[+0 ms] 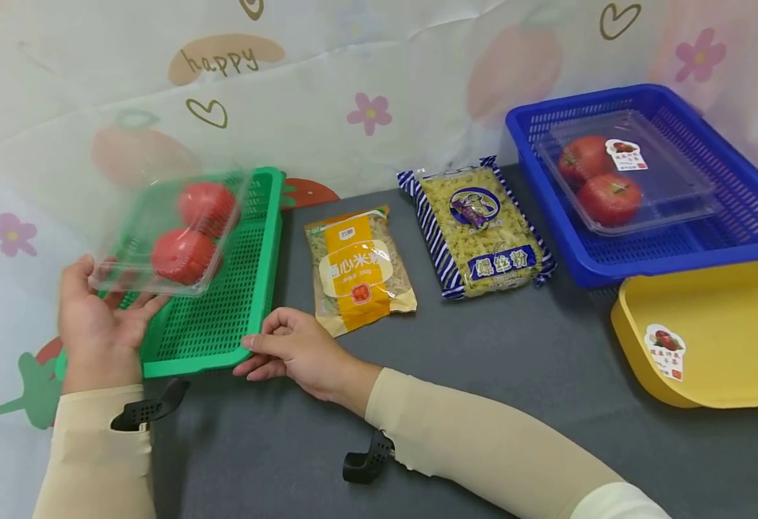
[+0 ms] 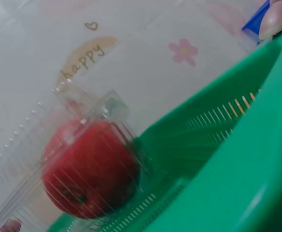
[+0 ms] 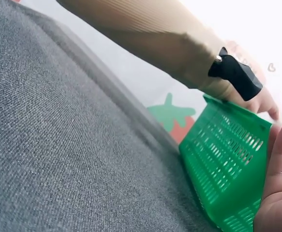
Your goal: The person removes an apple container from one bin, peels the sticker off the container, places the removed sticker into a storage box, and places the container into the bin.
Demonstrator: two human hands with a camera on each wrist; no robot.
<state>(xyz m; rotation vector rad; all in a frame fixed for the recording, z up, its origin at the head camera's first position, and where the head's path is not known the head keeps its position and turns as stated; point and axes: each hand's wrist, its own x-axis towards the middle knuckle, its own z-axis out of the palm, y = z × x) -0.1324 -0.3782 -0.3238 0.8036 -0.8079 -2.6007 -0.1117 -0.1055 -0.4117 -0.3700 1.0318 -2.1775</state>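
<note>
The right hand (image 1: 301,353) pinches the near right corner of a green rectangular slotted plastic basket (image 1: 239,306). The left hand (image 1: 109,324) grips one near corner of a clear rectangular plastic box (image 1: 184,290) of two red tomatoes (image 1: 186,256), above the basket; held one-sidedly, it might slip. Its long axis seemingly runs near to far, veering right.

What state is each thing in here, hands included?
Left hand: holding the left clear box.
Right hand: gripping the green basket at one corner.
Left clear box: two tomatoes inside; closure unclear.
Green basket: open-topped.
Orange pack: flat, looks sealed.
Striped pack: flat, looks sealed.
Blue basket: upright.
Right clear box: in blue basket, holding two more tomatoes.
Yellow basin: upright, partly cut off.
</note>
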